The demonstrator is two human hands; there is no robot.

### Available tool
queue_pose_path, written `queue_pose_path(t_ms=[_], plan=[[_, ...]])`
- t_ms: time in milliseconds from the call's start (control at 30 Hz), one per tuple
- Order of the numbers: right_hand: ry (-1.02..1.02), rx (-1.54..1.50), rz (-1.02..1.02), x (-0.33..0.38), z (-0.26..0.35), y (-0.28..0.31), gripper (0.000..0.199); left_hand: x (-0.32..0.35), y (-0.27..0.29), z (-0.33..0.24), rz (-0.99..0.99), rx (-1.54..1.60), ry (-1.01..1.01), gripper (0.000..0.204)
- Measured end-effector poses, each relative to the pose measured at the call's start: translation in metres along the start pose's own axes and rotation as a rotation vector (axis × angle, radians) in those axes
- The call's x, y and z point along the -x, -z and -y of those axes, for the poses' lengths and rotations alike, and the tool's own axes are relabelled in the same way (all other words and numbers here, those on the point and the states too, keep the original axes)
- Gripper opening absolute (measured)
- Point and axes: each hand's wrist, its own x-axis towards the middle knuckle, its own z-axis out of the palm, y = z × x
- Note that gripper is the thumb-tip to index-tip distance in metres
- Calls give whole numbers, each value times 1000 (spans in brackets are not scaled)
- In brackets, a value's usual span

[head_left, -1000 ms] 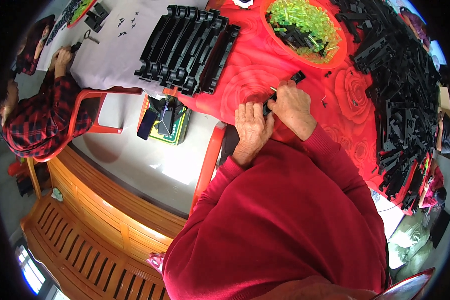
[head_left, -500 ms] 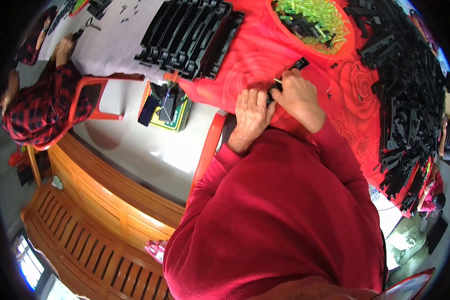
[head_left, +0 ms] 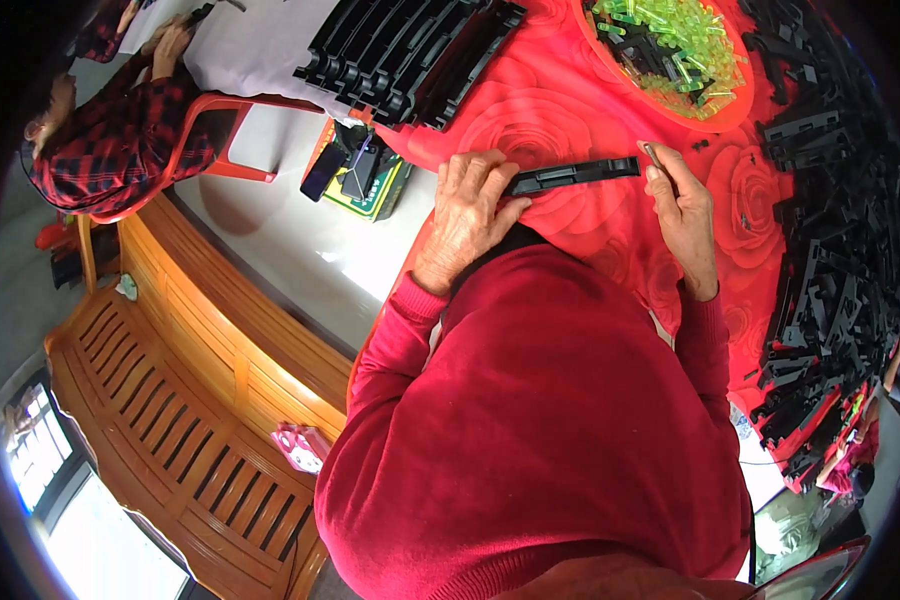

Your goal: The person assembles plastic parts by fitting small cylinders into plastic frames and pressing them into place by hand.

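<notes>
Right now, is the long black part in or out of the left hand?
In: the left hand holds the long black part by one end, the other protruding.

Left fingers (head_left: 496,180) hold 1 black strip (head_left: 575,177) over red cloth (head_left: 560,125); right fingers (head_left: 675,165) pinch thin rod (head_left: 652,153).

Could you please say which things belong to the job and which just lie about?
Likely the job:
black strip in left hand
slim rod in right hand
lined-up black parts
heaped black parts
green tubes

Probably lying about:
phone-like slab
yellow-green box
pink item
</notes>
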Motion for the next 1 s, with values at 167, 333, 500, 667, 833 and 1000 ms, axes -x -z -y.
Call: queue_pose_path(t_ms=[167, 333, 500, 667, 833, 1000], plan=[[276, 230, 9, 0, 0, -2, 25, -6, -6, -19, 1, -63, -85, 33], [303, 407, 44, -5, 10, 1, 9, -14, -18, -19, 133, -161, -123, 29], [474, 631, 122, -12, 10, -5, 9, -10, -23, -14, 162, -242, -152, 28], [600, 756, 115, -18, 8, -14, 14, -5, -27, -15, 157, -245, -134, 32], [544, 793, 169, -21, 11, -19, 15, -4, -28, -13, 132, -211, -135, 33], [489, 733, 222, -20, 14, -20, 14, -4, -30, -13, 106, -203, -148, 33]])
